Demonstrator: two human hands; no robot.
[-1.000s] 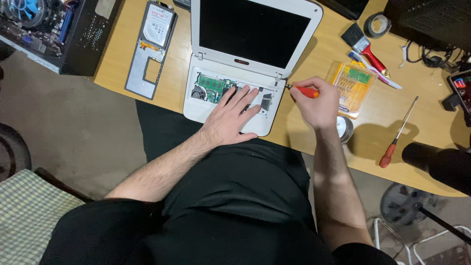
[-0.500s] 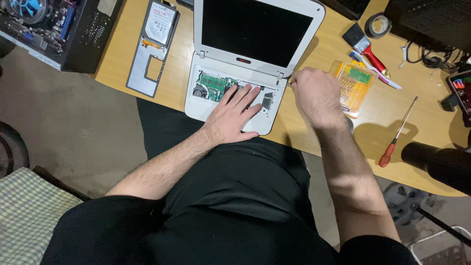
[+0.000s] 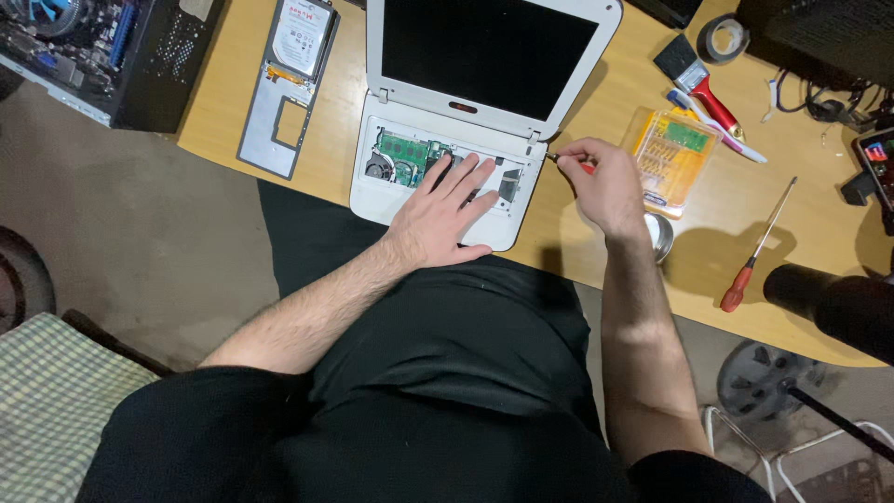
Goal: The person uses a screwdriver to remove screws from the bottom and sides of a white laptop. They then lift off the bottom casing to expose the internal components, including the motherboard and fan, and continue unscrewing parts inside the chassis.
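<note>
Hands at work on a white laptop [image 3: 484, 84] lying open at the near edge of a wooden desk [image 3: 596, 233], its keyboard off and green circuit boards bared. Left hand [image 3: 445, 212] lies flat, fingers spread, on the laptop's base. Right hand [image 3: 601, 182] pinches a small red-handled screwdriver [image 3: 566, 161], tip at the laptop's right hinge. A yellow bit case [image 3: 672, 154] sits just right; a second red screwdriver [image 3: 756, 250] lies farther right.
</note>
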